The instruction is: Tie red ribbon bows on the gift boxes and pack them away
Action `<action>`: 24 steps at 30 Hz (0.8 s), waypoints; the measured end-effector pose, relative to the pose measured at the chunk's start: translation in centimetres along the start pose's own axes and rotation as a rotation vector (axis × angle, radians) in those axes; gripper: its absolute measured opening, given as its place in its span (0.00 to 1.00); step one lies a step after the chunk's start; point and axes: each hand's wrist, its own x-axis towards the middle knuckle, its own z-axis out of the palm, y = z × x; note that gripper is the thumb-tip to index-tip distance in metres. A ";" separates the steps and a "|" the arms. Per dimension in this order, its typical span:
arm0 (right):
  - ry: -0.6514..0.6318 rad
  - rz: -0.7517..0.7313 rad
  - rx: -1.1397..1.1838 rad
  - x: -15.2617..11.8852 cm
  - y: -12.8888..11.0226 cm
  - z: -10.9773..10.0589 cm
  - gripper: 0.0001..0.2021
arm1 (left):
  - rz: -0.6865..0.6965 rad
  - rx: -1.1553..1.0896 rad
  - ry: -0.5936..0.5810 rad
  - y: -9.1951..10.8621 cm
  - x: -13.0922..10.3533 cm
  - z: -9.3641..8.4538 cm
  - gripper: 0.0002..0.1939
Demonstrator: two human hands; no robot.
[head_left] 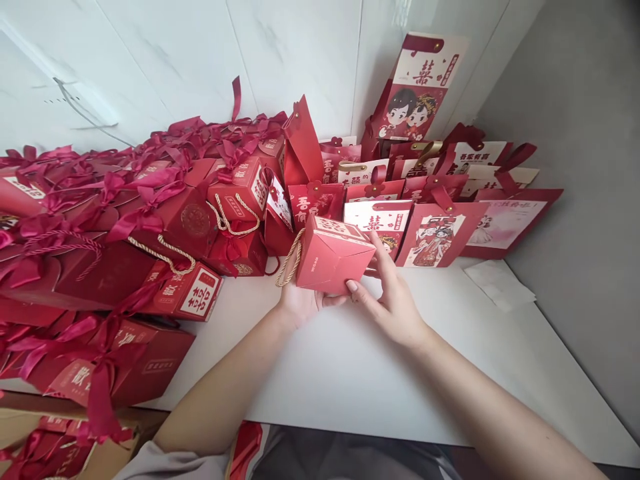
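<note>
A small red gift box [336,257] with a gold rope handle [293,261] is held above the white table, tilted so that one folded side faces me. My left hand [305,303] supports it from below and behind, its fingers mostly hidden by the box. At the box's right edge, my right hand [393,297] grips with the thumb on the near lower corner and the fingers behind. Just beyond the box stands a row of red and white gift bags, among them one with a white double-happiness panel [379,218] and one with a costumed figure [440,237].
Ribbon-tied red boxes [165,207] are stacked along the left and back. A tall gift bag [420,87] rises at the back against the tiled wall. White paper [500,283] lies on the table [320,380] at right. A cardboard carton [113,460] with red boxes sits lower left.
</note>
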 end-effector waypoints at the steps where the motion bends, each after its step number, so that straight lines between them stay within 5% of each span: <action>1: -0.005 0.023 0.016 0.0 0.1 0.0 0.43 | -0.002 -0.021 0.012 -0.1 0.0 0.1 0.39; 24: -0.005 0.044 0.079 0.0 0.7 0.1 0.39 | -0.050 -0.004 0.042 0.0 0.5 -0.6 0.43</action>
